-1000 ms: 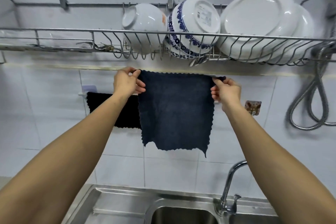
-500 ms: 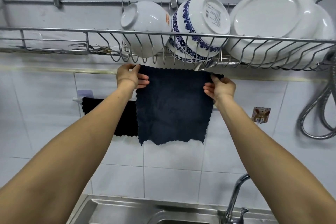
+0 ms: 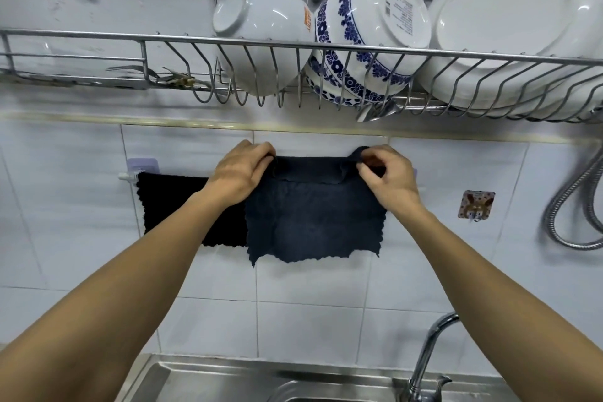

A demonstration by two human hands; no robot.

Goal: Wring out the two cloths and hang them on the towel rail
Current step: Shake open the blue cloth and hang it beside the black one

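Observation:
A dark blue cloth (image 3: 313, 219) lies folded over the white towel rail (image 3: 125, 176) on the tiled wall, its lower edge hanging free. My left hand (image 3: 239, 173) pinches its top left corner and my right hand (image 3: 386, 178) pinches its top right corner. A black cloth (image 3: 173, 202) hangs on the same rail just to the left, partly behind my left forearm. Most of the rail is hidden by the two cloths.
A steel dish rack (image 3: 293, 46) with two bowls (image 3: 261, 29) and plates (image 3: 509, 26) hangs close above my hands. A sink (image 3: 208, 378) and tap (image 3: 430, 349) lie below. A shower hose (image 3: 574, 206) and a wall hook (image 3: 477, 206) are to the right.
Both hands have lowered the blue cloth from just under the dish rack down onto the rail; its top now folds over the rail beside the black cloth.

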